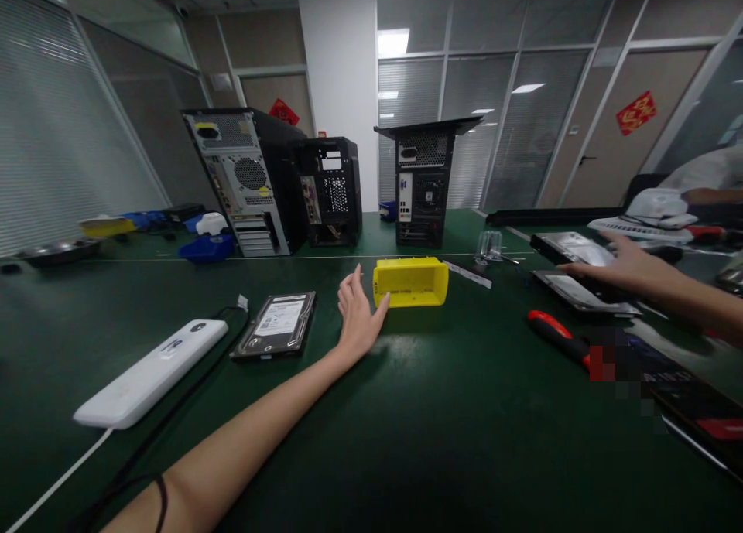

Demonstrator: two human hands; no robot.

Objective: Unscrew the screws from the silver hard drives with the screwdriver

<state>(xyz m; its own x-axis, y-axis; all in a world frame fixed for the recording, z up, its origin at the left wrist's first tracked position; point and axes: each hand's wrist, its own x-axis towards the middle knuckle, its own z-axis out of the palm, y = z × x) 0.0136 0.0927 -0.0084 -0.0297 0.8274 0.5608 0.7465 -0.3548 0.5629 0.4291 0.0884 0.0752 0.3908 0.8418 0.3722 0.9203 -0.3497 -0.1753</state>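
Observation:
My left hand [358, 316] rests on the green table with its fingers spread and holds nothing. Its thumb is close to the left front edge of a yellow plastic bin [409, 284], which faces me with its hollow side. To the left of that hand lies a hard drive [279, 326], label up. My right hand [630, 266] reaches in from the right over two more hard drives, a rear one [572, 245] and a front one [574, 292]. Thumb and fingers are apart at the rear drive's right end; whether they touch it is unclear.
Three computer cases [248, 173] stand at the back. A white power strip [154, 374] with cables lies at left. Red-handled pliers [557, 333] and a dark, partly blurred object [690, 386] are at right. A clear plastic cup [489, 247] stands behind. Someone's sleeve [717, 169] shows far right.

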